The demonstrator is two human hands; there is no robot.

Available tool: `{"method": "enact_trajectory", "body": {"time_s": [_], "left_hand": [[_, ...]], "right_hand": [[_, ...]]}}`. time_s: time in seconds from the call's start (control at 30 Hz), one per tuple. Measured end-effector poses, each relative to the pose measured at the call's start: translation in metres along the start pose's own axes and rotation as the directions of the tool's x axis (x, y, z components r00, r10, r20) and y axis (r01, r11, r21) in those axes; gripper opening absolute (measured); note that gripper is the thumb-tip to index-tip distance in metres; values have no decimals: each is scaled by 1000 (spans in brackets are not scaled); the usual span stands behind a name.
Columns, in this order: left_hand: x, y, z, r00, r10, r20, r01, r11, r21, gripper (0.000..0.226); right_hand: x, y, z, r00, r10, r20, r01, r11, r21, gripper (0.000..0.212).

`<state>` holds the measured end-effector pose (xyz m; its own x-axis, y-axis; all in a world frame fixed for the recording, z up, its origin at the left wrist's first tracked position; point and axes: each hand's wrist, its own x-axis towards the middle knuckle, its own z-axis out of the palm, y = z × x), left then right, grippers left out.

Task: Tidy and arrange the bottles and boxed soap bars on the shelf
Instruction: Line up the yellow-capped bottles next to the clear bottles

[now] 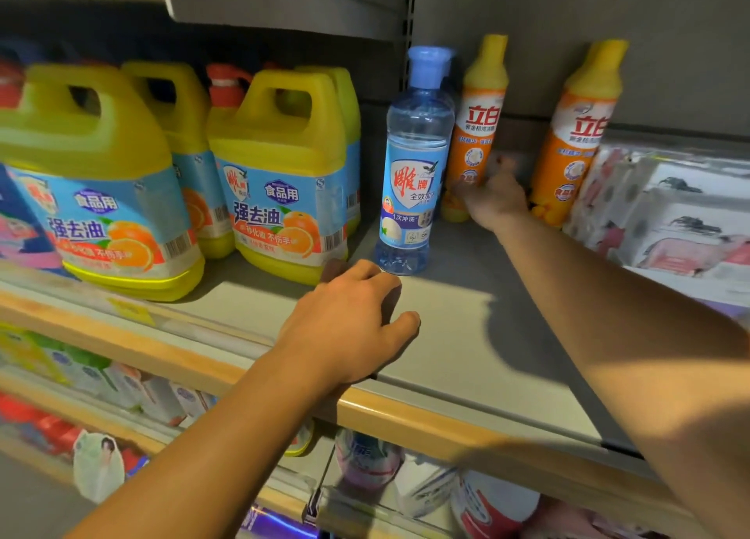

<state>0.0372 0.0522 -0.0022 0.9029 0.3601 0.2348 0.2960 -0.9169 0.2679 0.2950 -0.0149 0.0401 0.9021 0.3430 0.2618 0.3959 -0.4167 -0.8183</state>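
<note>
A clear blue-capped bottle (414,173) stands upright on the grey shelf (458,335). Behind it to the right is an orange bottle with a yellow top (478,120), and a second one (578,132) stands further right. My right hand (493,197) reaches to the back between these two; it is blurred, its thumb at the lower part of the nearer orange bottle and its fingers spread. My left hand (349,319) rests on the shelf in front of the clear bottle, fingers curled over a small dark brown object (333,269) that it mostly hides.
Large yellow detergent jugs (280,173) crowd the left of the shelf. Wrapped packs with pink prints (669,218) are stacked at the right. A wooden-coloured rail (446,421) runs along the shelf's front edge, with more goods on the shelves below.
</note>
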Motion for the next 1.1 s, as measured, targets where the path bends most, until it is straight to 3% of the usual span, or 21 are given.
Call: {"method": "enact_trajectory", "body": {"time_s": [0.07, 0.2, 0.37, 0.5, 0.63, 0.77, 0.97, 1.1], "left_hand": [[0, -1, -1, 1000, -5, -2, 5, 1000, -10, 61], [-2, 1, -3, 1000, -1, 15, 1, 1000, -1, 51], [-9, 11, -8, 999, 26, -41, -23, 998, 52, 32], [-15, 34, -8, 990, 50, -134, -52, 999, -8, 28], [-9, 78, 1, 982, 88, -166, -116, 979, -166, 36], [20, 121, 6, 978, 72, -197, -140, 924, -357, 36], [95, 164, 12, 991, -39, -125, -26, 878, -478, 28], [145, 172, 21, 985, -136, -102, 63, 850, -522, 45]], "right_hand": [[-19, -2, -11, 999, 48, 25, -48, 999, -4, 74], [-83, -3, -45, 990, -78, 116, 87, 993, -75, 38], [-166, 25, -102, 965, -180, 193, 233, 926, -299, 47], [-209, 55, -155, 981, -88, 173, 157, 886, -436, 47], [-225, 80, -196, 997, -58, 56, 79, 859, -506, 45], [-226, 95, -206, 999, 11, 42, 15, 818, -575, 53], [-223, 99, -201, 997, 19, 75, 36, 752, -658, 58], [-222, 102, -200, 997, 11, 75, 42, 753, -657, 58]]}}
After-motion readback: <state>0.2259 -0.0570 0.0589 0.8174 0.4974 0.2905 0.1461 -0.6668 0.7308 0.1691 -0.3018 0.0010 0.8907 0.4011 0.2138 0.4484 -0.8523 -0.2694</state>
